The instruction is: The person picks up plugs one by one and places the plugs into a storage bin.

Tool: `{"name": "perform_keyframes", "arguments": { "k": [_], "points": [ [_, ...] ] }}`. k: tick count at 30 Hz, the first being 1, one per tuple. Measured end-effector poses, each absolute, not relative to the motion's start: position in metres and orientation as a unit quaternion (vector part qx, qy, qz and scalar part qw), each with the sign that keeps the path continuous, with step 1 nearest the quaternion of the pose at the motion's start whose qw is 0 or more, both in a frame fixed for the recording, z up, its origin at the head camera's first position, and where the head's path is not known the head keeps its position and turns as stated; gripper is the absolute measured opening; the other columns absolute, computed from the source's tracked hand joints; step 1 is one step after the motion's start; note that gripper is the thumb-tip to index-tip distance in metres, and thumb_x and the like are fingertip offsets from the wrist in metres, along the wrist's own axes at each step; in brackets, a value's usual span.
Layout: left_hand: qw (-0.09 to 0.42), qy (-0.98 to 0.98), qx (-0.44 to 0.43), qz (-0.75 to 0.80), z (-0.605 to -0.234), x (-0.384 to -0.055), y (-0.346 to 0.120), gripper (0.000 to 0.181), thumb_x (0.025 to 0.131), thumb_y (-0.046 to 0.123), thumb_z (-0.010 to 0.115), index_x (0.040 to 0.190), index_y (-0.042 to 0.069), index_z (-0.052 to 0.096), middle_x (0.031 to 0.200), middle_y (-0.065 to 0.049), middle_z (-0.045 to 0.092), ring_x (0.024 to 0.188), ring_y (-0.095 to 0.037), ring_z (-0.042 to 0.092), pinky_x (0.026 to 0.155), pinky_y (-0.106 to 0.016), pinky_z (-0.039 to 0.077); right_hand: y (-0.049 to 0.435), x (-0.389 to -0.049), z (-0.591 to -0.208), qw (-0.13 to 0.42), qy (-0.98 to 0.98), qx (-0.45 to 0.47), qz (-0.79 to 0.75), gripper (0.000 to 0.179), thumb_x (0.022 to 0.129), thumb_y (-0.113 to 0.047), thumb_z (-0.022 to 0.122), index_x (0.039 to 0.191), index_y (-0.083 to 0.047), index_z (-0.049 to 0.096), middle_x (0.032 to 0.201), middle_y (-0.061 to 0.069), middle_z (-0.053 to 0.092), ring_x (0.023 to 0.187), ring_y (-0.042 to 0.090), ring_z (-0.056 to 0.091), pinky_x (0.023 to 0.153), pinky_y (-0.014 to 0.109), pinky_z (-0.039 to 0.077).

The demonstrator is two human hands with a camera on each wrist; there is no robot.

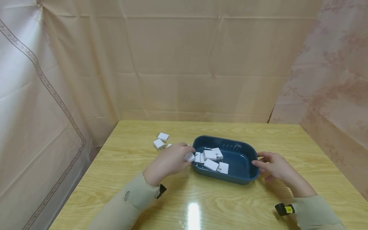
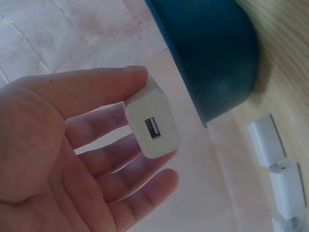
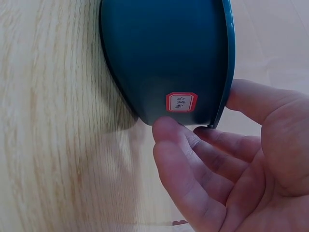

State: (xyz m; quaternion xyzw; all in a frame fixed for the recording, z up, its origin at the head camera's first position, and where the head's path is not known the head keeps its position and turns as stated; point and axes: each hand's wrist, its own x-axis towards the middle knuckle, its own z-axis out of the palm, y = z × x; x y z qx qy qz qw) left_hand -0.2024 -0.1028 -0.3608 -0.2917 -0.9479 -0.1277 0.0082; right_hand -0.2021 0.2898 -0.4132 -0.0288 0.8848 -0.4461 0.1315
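Observation:
My left hand (image 1: 169, 160) pinches a white USB charger (image 2: 164, 133) between thumb and fingers, just beside the left end of a dark blue plastic bin (image 1: 241, 163). The charger's USB port faces the left wrist camera. Several white chargers (image 1: 211, 165) lie loosely piled in the bin's left half. At the opposite end, my right hand (image 1: 277, 167) holds the bin, its thumb on the rim and its fingers against the outer end wall. A red-bordered paper label (image 3: 181, 102) with handwriting is stuck on that wall.
More white chargers (image 1: 158, 144) lie on the wooden table (image 1: 138, 137) left of the bin, partly hidden behind the left hand in the head view. Beige cloth (image 1: 187, 64) hangs behind the table, with patterned cloth (image 1: 330, 95) on the right.

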Motion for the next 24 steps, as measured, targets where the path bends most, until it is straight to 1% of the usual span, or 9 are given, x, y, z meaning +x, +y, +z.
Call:
{"name": "perform_keyframes", "arguments": {
  "k": [9,15,19,24],
  "points": [
    [0.0,-0.95,-0.28,-0.137,-0.361,-0.218,-0.09,0.036,0.094,0.021,0.074,0.129,0.015,0.069,0.125,-0.006,0.065,0.106,-0.021,0.064,0.088,-0.038,0.056,0.292,-0.203,-0.415,0.128,0.888,-0.027,-0.441,0.073,0.097,-0.037,0.071,0.145,0.01,0.043,0.119,0.026,0.063,0.086,0.029,0.07,0.06,0.043,0.061],
    [-0.004,-0.953,-0.275,-0.125,-0.362,-0.232,-0.083,0.037,0.093,0.018,0.075,0.129,0.014,0.069,0.123,-0.005,0.066,0.102,-0.019,0.063,0.087,-0.034,0.055,0.291,-0.202,-0.415,0.127,0.887,-0.028,-0.442,0.073,0.096,-0.038,0.072,0.144,0.01,0.044,0.118,0.025,0.064,0.085,0.028,0.07,0.06,0.043,0.061],
    [-0.007,-0.956,-0.266,-0.122,-0.362,-0.238,-0.08,0.039,0.093,0.02,0.075,0.131,0.015,0.068,0.121,-0.005,0.066,0.101,-0.017,0.063,0.086,-0.033,0.055,0.291,-0.202,-0.414,0.127,0.888,-0.028,-0.442,0.073,0.096,-0.038,0.072,0.144,0.009,0.044,0.117,0.024,0.064,0.085,0.027,0.07,0.06,0.043,0.061],
    [-0.006,-0.958,-0.262,-0.12,-0.363,-0.246,-0.075,0.041,0.091,0.016,0.075,0.132,0.014,0.068,0.123,-0.004,0.066,0.105,-0.018,0.063,0.087,-0.034,0.055,0.291,-0.203,-0.414,0.127,0.888,-0.029,-0.441,0.073,0.096,-0.038,0.072,0.144,0.009,0.044,0.117,0.024,0.064,0.085,0.027,0.07,0.06,0.043,0.061]
  ]
}}
